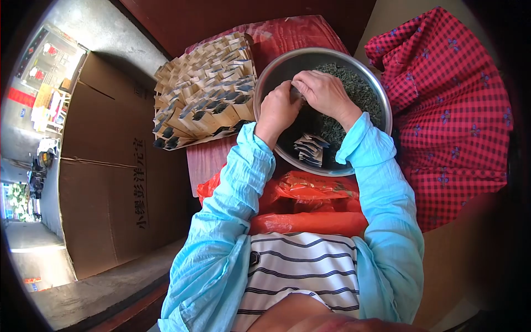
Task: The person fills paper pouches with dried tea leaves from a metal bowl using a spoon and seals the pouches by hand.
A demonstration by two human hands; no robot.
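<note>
My left hand and my right hand meet over a wide metal basin, fingertips close together. Both are closed, with fingers pinched; whatever lies between them is hidden by the fingers. Dried dark green leaves are heaped along the basin's right and far side. Below my hands, inside the basin, lies a small pile of paper packets. Left of the basin stands a shallow carton packed with rows of small tan paper packets, many showing dark tops.
The basin and carton stand on a red-patterned table. Red plastic bags lie between the basin and my body. A red checked cloth covers something at right. A large cardboard box stands at left.
</note>
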